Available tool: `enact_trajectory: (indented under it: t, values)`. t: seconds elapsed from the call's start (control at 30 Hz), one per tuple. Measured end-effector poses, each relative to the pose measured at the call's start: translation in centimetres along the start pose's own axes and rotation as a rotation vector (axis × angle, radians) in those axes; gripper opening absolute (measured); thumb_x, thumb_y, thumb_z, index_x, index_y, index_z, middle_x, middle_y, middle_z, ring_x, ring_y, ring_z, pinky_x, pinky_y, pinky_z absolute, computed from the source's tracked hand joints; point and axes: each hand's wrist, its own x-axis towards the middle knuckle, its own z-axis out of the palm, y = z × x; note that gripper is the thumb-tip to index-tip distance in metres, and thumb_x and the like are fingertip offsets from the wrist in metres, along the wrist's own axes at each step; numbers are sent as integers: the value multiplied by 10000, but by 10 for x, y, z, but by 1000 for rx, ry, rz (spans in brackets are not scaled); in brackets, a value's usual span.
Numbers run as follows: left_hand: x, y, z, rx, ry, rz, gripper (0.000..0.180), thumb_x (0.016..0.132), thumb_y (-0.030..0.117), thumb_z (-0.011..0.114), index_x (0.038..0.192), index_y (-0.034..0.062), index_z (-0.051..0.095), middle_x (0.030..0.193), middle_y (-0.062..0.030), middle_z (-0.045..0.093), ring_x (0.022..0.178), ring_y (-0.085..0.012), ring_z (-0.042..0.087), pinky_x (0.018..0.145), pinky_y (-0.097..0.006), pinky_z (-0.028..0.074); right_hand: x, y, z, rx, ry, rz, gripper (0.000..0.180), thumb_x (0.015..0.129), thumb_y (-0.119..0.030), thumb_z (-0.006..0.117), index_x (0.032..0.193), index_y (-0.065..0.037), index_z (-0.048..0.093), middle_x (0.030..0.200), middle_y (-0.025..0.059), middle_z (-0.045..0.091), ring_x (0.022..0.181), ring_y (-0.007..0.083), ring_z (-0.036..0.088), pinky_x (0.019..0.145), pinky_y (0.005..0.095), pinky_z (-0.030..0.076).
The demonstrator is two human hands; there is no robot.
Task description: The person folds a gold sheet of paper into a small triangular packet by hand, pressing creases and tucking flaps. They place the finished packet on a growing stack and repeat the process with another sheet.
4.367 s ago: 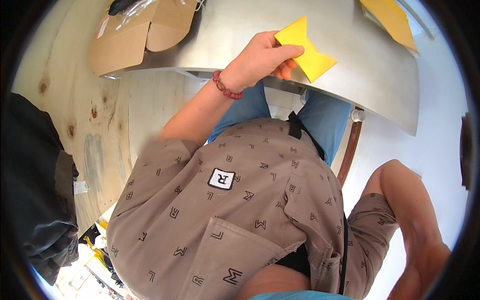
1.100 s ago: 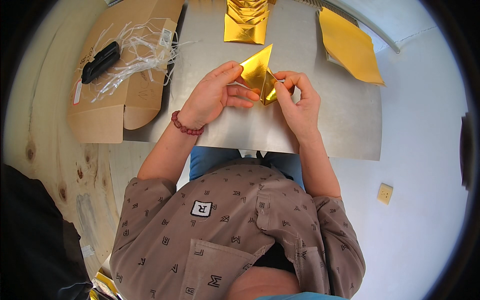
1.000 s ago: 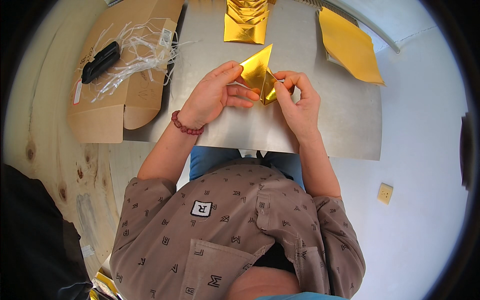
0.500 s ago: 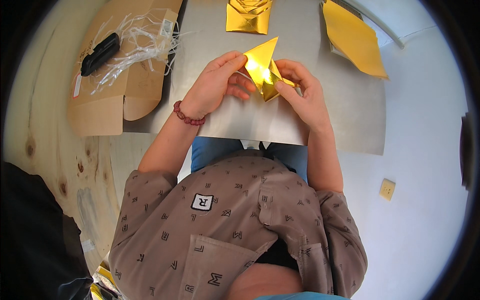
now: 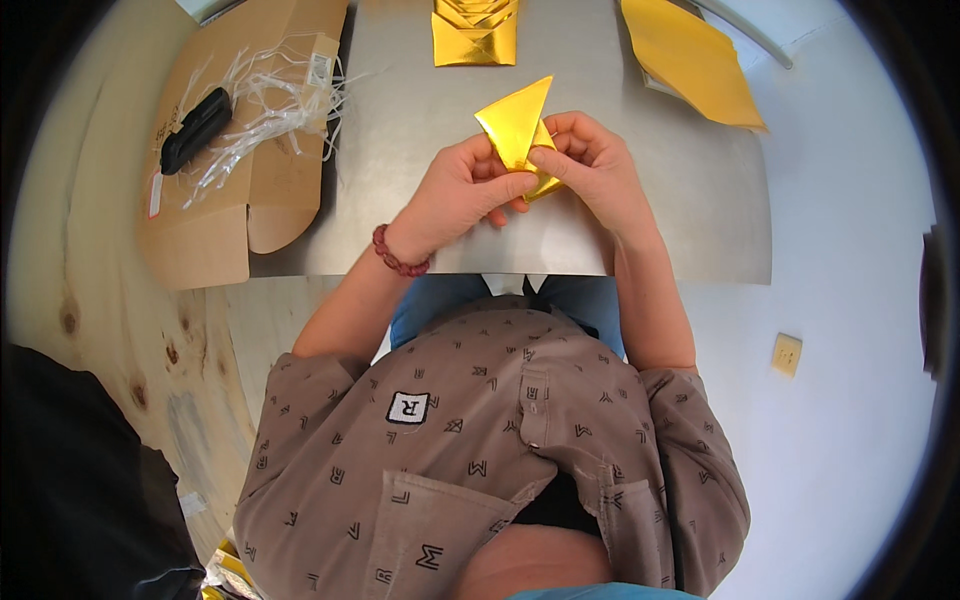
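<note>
A shiny gold paper (image 5: pixel 515 120), partly folded with a pointed flap standing up, is held above the metal table between both hands. My left hand (image 5: pixel 468 186), with a dark red bead bracelet at the wrist, pinches its lower left edge, thumb in front and fingers behind. My right hand (image 5: pixel 590 170) grips its right side, the thumb pressed on the front near the folds. Beyond my hands lies a stack of folded gold paper pieces (image 5: pixel 475 48), cut off by the top edge of the view.
A flattened cardboard box (image 5: pixel 285 195) covers the table's left side, with white plastic strips (image 5: pixel 270 110) and a black elongated object (image 5: pixel 196 130) on it. Gold-yellow sheets (image 5: pixel 690 62) lie at the far right. The metal table (image 5: pixel 690 210) ends close to my body.
My left hand has slid down and right from the paper's upper left corner to its lower edge, nearer my right thumb. The view has shifted slightly.
</note>
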Motion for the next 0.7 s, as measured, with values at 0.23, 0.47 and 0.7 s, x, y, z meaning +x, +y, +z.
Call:
enact_trajectory:
  t: [0.23, 0.47, 0.7]
  values:
    - [4, -6, 12, -287, 148, 96, 287, 1000, 131, 706, 1248, 17, 618, 1050, -67, 727, 848, -123, 722, 635, -228, 577, -6, 4, 5, 161, 58, -28, 209, 967, -95, 726, 1154, -30, 659, 1036, 34, 715, 915, 93, 676, 846, 264, 565]
    - [5, -10, 16, -178, 145, 88, 250, 974, 137, 742, 1181, 27, 654, 980, -33, 728, 805, -83, 689, 607, -209, 551, -7, 12, 6, 122, 91, -52, 154, 962, -84, 733, 1080, -24, 655, 962, 6, 705, 862, 60, 653, 781, 227, 542]
    - [8, -15, 18, 52, 234, 136, 161, 955, 120, 754, 1064, 43, 665, 823, 4, 679, 677, -42, 597, 582, -211, 480, -9, 17, 14, -48, 230, -101, 126, 936, -97, 766, 975, -39, 661, 825, -44, 652, 748, 20, 571, 679, 199, 469]
